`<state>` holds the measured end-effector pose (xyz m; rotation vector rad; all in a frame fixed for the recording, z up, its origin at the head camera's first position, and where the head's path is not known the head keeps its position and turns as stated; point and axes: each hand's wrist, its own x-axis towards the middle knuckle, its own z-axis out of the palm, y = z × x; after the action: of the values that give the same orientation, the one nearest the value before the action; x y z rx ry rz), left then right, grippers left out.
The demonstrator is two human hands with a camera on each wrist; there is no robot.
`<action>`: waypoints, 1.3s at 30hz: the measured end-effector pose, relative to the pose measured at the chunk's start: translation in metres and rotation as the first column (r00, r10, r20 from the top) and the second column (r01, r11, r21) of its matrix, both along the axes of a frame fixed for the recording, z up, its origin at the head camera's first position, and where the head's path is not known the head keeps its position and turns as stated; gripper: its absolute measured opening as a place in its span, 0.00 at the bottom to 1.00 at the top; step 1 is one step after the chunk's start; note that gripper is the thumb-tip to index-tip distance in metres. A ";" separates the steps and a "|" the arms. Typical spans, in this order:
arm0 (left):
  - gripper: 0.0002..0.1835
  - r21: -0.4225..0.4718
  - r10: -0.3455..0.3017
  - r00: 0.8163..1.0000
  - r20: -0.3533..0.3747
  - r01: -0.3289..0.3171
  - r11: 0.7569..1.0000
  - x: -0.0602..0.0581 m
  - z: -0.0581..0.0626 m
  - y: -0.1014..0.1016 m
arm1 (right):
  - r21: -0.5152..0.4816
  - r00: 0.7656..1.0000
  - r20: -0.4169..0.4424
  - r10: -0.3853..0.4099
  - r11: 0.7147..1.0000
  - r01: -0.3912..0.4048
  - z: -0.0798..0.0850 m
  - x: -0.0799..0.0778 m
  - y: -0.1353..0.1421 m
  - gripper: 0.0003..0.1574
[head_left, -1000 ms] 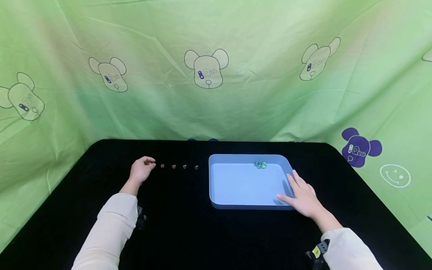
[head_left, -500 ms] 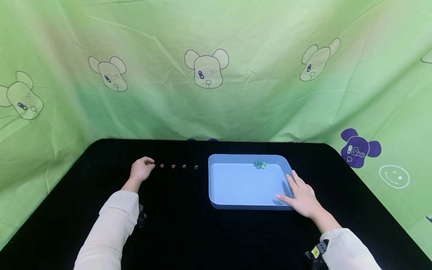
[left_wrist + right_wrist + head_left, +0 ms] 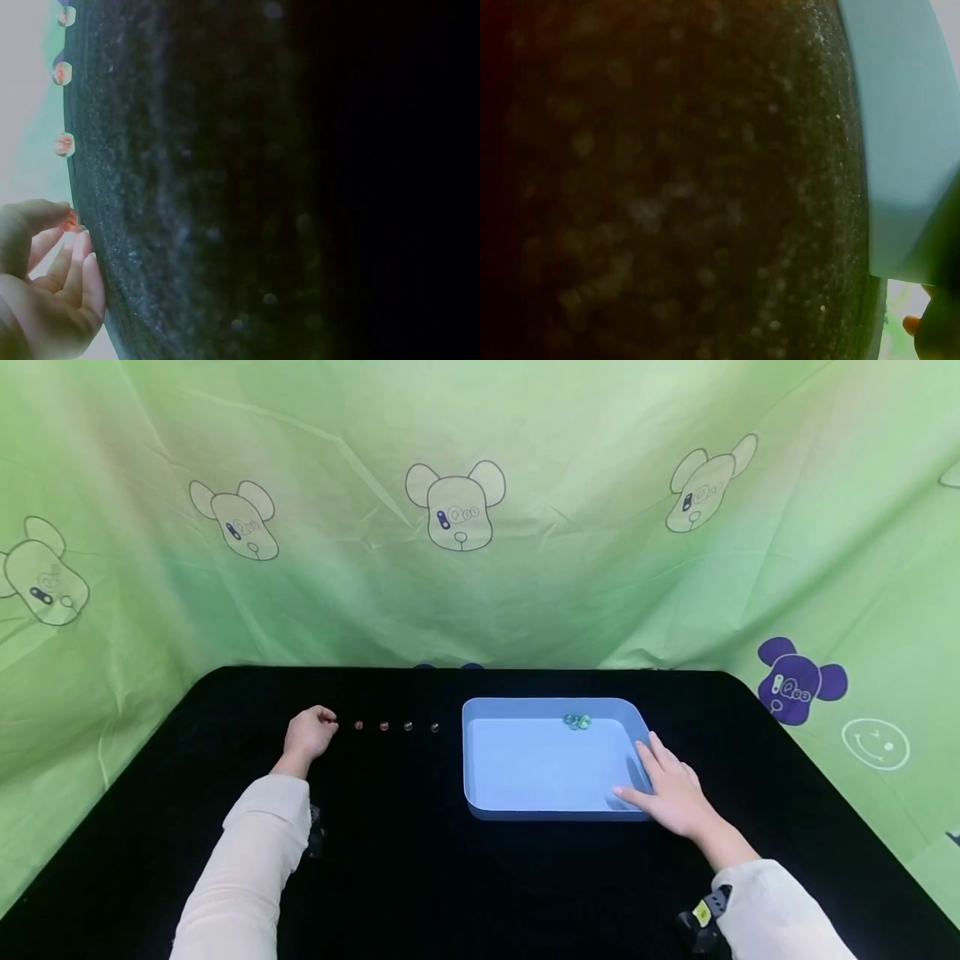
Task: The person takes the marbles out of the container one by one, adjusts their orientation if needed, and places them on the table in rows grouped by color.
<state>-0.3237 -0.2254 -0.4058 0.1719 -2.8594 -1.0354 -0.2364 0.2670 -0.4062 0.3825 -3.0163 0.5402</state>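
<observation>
At the left of the black table, my left hand (image 3: pixel 310 732) pinches a small orange-red glass marble (image 3: pixel 70 221) between thumb and fingertips, low over the cloth. It is just left of a row of several marbles; the nearest is a reddish marble (image 3: pixel 358 726), and a clearer marble (image 3: pixel 435 727) ends the row on the right. My right hand (image 3: pixel 675 795) rests on the right rim of a blue tray (image 3: pixel 540 816), its fingers extended and thumb over the inside. Several green glass marbles (image 3: pixel 577 722) lie clustered in the tray's far right part.
A black cloth (image 3: pixel 450 893) covers the table. Behind and beside it hangs a green curtain (image 3: pixel 337 593) printed with bear heads. The tray's raised walls stand right of the marble row.
My left hand has shifted slightly left, widening the small gap to the nearest marble in the row. The right hand and tray have stayed put; the head view tilts a little.
</observation>
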 end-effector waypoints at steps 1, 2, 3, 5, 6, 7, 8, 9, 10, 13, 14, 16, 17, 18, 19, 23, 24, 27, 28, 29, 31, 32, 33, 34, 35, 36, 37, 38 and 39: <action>0.09 -0.002 -0.001 1.000 0.001 0.001 1.000 -0.001 0.000 0.000 | 0.000 1.000 -0.001 0.000 1.000 0.000 0.001 0.000 0.000 0.53; 0.09 -0.001 -0.002 1.000 0.003 0.002 1.000 -0.001 0.000 0.000 | 0.003 1.000 -0.001 0.000 1.000 0.000 0.001 0.000 0.000 0.53; 0.09 -0.002 -0.001 1.000 0.004 0.001 1.000 -0.002 0.001 -0.001 | 0.003 1.000 -0.001 -0.001 1.000 0.001 0.001 -0.001 0.001 0.53; 0.09 -0.011 -0.004 1.000 0.009 0.004 1.000 -0.003 0.001 -0.001 | 0.006 1.000 0.001 -0.001 1.000 0.001 0.001 0.000 0.001 0.53; 0.09 -0.018 -0.006 1.000 0.012 0.006 1.000 -0.003 0.001 -0.001 | 0.007 1.000 0.003 0.000 1.000 0.000 0.001 0.000 0.001 0.53; 0.09 -0.024 -0.008 1.000 0.013 0.008 1.000 -0.004 0.001 -0.001 | 0.008 1.000 0.005 0.000 1.000 0.000 0.002 0.000 0.001 0.53; 0.08 -0.031 -0.010 1.000 0.013 0.011 0.999 -0.004 0.001 -0.001 | 0.007 1.000 0.007 0.000 1.000 0.000 0.002 0.000 0.001 0.53; 0.08 -0.038 -0.010 1.000 0.014 0.010 0.999 -0.004 0.001 -0.001 | 0.005 1.000 0.007 0.000 1.000 0.000 0.003 0.000 0.001 0.53; 0.08 -0.045 -0.009 1.000 0.015 0.010 0.999 -0.004 0.001 -0.001 | 0.003 1.000 0.008 0.001 1.000 -0.001 0.003 0.000 0.001 0.53; 0.08 -0.060 -0.005 1.000 0.019 0.006 0.998 -0.003 0.001 -0.001 | -0.001 1.000 0.012 0.005 1.000 -0.005 0.003 0.000 0.000 0.53; 0.08 -0.062 -0.004 1.000 0.025 0.006 0.998 -0.002 0.001 -0.001 | -0.001 1.000 0.011 0.007 1.000 -0.006 0.003 0.000 0.000 0.53; 0.09 -0.062 -0.006 0.999 0.042 0.008 0.998 -0.002 0.001 -0.001 | -0.003 1.000 0.012 0.008 1.000 -0.008 0.002 0.000 -0.001 0.53; 0.09 -0.061 -0.008 0.999 0.049 0.011 0.998 -0.002 0.001 -0.002 | -0.005 1.000 0.013 0.009 1.000 -0.009 0.002 0.000 -0.001 0.53; 0.10 -0.057 -0.010 0.998 0.057 0.013 0.998 -0.002 0.001 -0.002 | -0.007 1.000 0.014 0.010 1.000 -0.010 0.002 0.000 -0.001 0.53; 0.10 -0.054 -0.014 0.998 0.063 0.017 0.998 -0.002 0.001 -0.002 | -0.008 1.000 0.015 0.012 1.000 -0.011 0.001 0.000 -0.001 0.53; 0.11 -0.031 -0.040 0.996 0.074 0.042 0.999 -0.002 0.000 -0.003 | -0.009 1.000 0.018 0.012 1.000 -0.012 0.001 0.000 -0.001 0.52; 0.11 -0.027 -0.046 0.996 0.073 0.049 0.998 -0.002 0.000 -0.004 | -0.008 1.000 0.018 0.011 1.000 -0.011 0.001 0.001 -0.001 0.52; 0.12 -0.021 -0.064 0.996 0.062 0.065 0.998 -0.002 0.000 -0.004 | -0.005 1.000 0.022 0.008 1.000 -0.008 0.001 0.001 -0.002 0.53; 0.12 -0.019 -0.069 0.996 0.059 0.070 0.997 -0.002 0.001 -0.004 | -0.004 1.000 0.022 0.007 1.000 -0.007 0.001 0.001 -0.002 0.53; 0.13 -0.016 -0.071 0.996 0.056 0.072 0.997 -0.002 0.001 -0.004 | -0.003 1.000 0.023 0.006 1.000 -0.006 0.002 0.001 -0.002 0.53; 0.13 -0.016 -0.079 0.996 0.048 0.080 0.997 -0.002 0.002 -0.004 | -0.002 1.000 0.025 0.004 1.000 -0.004 0.002 0.000 -0.002 0.53; 0.13 -0.017 -0.083 0.995 0.046 0.084 0.996 -0.002 0.003 -0.004 | 0.000 1.000 0.026 0.003 1.000 -0.003 0.003 0.000 -0.002 0.53; 0.13 -0.016 -0.088 0.995 0.045 0.089 0.996 -0.001 0.003 -0.004 | 0.002 1.000 0.026 0.002 1.000 -0.002 0.003 0.000 -0.002 0.53; 0.13 -0.012 -0.092 0.995 0.048 0.092 0.996 -0.001 0.004 -0.004 | 0.003 1.000 0.027 0.002 1.000 -0.002 0.003 0.000 -0.002 0.53; 0.13 -0.008 -0.092 0.994 0.050 0.093 0.996 0.000 0.004 -0.004 | 0.003 1.000 0.027 0.001 1.000 -0.001 0.003 0.000 -0.002 0.53; 0.13 -0.003 -0.094 0.994 0.054 0.094 0.996 0.001 0.005 -0.004 | 0.005 1.000 0.027 0.001 1.000 -0.001 0.003 0.000 -0.002 0.53; 0.13 -0.001 -0.095 0.994 0.053 0.095 0.996 0.001 0.006 -0.004 | 0.006 1.000 0.027 0.000 1.000 0.000 0.003 0.000 -0.002 0.53; 0.13 0.008 -0.093 0.994 0.051 0.092 0.996 0.002 0.006 -0.005 | 0.007 1.000 0.026 0.000 1.000 0.000 0.003 0.000 -0.002 0.53; 0.13 0.018 -0.089 0.995 0.047 0.088 0.996 0.003 0.006 -0.005 | 0.008 1.000 0.026 0.000 1.000 0.000 0.003 0.000 -0.002 0.53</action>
<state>-0.3203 -0.2303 -0.3993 0.0727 -2.9263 -1.0843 -0.2365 0.2653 -0.4032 0.3783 -3.0447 0.5375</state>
